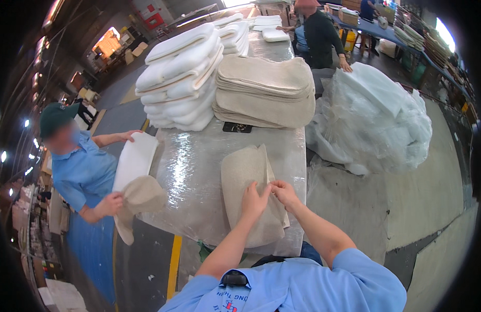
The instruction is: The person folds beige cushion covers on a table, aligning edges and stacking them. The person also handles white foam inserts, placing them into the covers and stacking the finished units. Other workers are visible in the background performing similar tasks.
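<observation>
A beige fabric cover (241,177) lies lengthwise on the plastic-wrapped table (193,156) in front of me, its right edge raised and partly parted. My left hand (255,200) rests over its middle, with thumb and fingers closed on the fabric near that edge. Close beside it, my right hand (285,194) pinches the same edge from the right. The fingertips of both hands nearly meet. Beyond the cover stands a tall stack of beige fabric covers (265,96), with a small dark flat object (237,127) at its near side.
White padded pieces (178,78) are piled at the far left of the table. At left, a co-worker (84,161) holds a white pad (136,156) and a beige cover (144,195). Another person (323,39) touches a large clear plastic bag (375,119) on the right.
</observation>
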{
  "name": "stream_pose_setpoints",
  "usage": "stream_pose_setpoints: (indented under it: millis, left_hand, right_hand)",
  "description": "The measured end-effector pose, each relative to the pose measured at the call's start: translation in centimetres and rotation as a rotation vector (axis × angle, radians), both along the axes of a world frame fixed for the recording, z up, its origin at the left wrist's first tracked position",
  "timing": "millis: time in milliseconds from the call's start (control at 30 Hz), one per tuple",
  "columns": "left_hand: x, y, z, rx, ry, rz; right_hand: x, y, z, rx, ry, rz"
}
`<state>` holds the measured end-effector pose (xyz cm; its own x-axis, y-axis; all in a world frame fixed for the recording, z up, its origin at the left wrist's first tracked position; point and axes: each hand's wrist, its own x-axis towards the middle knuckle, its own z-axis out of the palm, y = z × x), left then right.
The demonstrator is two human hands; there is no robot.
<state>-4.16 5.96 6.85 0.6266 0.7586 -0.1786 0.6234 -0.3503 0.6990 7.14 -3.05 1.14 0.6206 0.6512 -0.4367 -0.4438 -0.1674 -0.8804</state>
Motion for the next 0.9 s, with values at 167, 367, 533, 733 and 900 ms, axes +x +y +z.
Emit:
stream_pose_setpoints:
  millis: [167, 367, 533, 733, 900]
  left_hand:
    - [5.9, 0.7, 2.2, 0.004, 0.313, -0.019]
    - [3.7, 4.4, -1.0, 0.12, 0.268, -0.024]
    - [4.8, 1.4, 0.2, 0.433, 0.064, -0.135]
    - [4.3, 0.6, 0.1, 0.523, 0.057, -0.21]
    - [5.2, -1.1, -0.7, 0.526, -0.051, -0.267]
  right_hand:
    - [1.7, -1.4, -1.7, 0.027, 0.204, 0.278]
    - [0.4, -1.3, 0.7, 0.126, -0.423, 0.459]
    - [4.6, -1.0, 0.0, 0.234, -1.59, 0.722]
    - [6.8, 4.4, -0.7, 0.109, -1.677, 1.222]
    - [8.2, 7.5, -2.9, -0.284, -1.812, 1.493]
